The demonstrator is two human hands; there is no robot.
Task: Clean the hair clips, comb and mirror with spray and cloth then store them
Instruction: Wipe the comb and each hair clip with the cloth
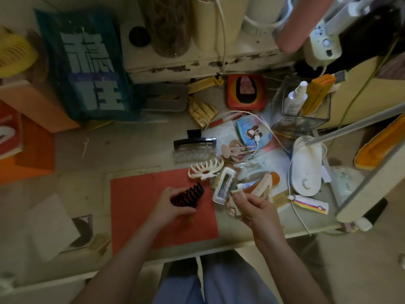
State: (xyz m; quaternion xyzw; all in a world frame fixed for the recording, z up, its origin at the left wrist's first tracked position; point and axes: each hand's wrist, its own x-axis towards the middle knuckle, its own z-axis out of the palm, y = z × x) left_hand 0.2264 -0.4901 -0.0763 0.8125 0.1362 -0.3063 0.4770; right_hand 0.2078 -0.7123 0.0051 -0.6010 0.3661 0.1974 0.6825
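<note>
left hand (173, 207) grips a dark claw clip (188, 194) over the red mat (140, 216); right hand (252, 207) pinches a crumpled cloth (233, 205). a wide wipe might knock the crowded clips (206, 171) off the counter (131, 148).

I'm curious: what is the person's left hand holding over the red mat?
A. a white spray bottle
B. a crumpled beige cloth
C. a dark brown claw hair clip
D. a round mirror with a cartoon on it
C: the left hand grips the dark brown claw hair clip above the red mat, while the crumpled beige cloth is in the right hand.
</note>
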